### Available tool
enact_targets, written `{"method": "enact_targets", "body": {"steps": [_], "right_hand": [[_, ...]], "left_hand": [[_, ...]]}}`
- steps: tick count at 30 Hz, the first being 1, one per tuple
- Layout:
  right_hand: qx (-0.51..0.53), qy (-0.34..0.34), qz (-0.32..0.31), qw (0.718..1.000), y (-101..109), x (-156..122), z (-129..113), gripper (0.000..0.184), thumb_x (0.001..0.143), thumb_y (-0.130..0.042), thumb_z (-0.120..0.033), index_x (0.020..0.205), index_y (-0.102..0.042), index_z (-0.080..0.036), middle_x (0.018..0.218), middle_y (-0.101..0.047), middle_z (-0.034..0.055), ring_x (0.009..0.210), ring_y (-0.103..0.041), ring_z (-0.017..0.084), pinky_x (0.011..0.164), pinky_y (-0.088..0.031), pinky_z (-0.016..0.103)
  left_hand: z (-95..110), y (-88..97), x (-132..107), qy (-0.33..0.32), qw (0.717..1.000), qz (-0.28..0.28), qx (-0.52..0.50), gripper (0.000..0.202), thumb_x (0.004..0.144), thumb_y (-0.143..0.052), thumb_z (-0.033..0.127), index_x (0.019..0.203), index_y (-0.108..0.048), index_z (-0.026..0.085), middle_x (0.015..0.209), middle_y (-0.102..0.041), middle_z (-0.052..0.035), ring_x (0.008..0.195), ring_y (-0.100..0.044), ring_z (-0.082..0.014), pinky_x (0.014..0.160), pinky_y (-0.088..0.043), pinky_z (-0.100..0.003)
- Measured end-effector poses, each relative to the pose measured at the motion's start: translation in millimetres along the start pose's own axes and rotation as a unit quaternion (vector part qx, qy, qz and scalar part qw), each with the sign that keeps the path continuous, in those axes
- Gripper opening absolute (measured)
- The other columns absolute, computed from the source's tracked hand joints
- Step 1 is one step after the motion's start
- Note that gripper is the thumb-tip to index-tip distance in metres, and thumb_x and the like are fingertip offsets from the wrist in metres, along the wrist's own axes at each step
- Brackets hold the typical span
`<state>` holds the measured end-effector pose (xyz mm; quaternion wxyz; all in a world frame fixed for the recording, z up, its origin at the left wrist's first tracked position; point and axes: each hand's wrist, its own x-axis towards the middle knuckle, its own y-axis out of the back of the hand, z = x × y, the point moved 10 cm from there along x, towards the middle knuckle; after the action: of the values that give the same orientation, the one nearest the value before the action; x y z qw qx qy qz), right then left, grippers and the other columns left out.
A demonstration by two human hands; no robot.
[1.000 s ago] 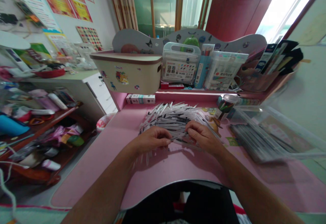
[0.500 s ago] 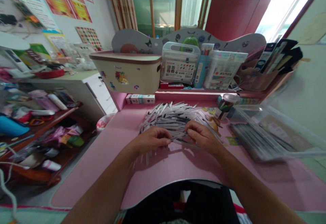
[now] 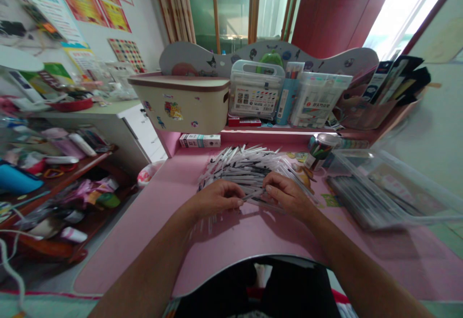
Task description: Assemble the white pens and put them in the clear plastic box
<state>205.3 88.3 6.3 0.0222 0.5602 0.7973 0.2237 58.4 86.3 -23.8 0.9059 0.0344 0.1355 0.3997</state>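
Note:
A heap of several white and black pens (image 3: 246,166) lies on the pink desk (image 3: 152,212) in front of me. My left hand (image 3: 216,198) and my right hand (image 3: 285,193) rest at the near edge of the heap, fingers curled. Together they pinch one thin pen (image 3: 253,194) between them, the left at its near end, the right at its far end. Small clear pen parts lie on the desk just below my left hand.
A clear plastic box (image 3: 376,192) holding more pens stands open at the right. A cup of coloured pencils (image 3: 318,151) stands behind the heap. A cream storage bin (image 3: 181,103) and marker cases (image 3: 256,91) sit on the raised shelf. Cluttered shelves (image 3: 54,173) fill the left.

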Motion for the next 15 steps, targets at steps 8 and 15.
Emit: {"method": "enact_targets", "body": {"steps": [8,15], "right_hand": [[-0.028,-0.02,0.001,0.999,-1.5,0.7,4.0,0.029,0.09,-0.053,-0.038,0.068,-0.05,-0.02,0.067,-0.047,-0.0014,0.063,-0.045,0.013,0.059,-0.041,0.024],[0.087,-0.07,-0.05,0.992,-14.1,-0.8,14.0,0.022,0.085,-0.061,-0.041,0.088,-0.054,-0.02,0.067,-0.052,-0.004,0.055,-0.044,0.01,0.051,-0.034,0.022]], "left_hand": [[-2.5,4.4,2.4,0.0,0.999,0.017,0.029,0.028,0.071,-0.072,0.038,0.085,-0.068,0.014,0.069,-0.062,0.0007,0.063,-0.052,-0.0118,0.06,-0.037,-0.024],[0.2,-1.8,2.3,-0.005,1.0,0.002,0.03,0.024,0.072,-0.07,0.036,0.084,-0.07,0.015,0.071,-0.064,0.0,0.066,-0.054,-0.0129,0.063,-0.04,-0.024]]}}
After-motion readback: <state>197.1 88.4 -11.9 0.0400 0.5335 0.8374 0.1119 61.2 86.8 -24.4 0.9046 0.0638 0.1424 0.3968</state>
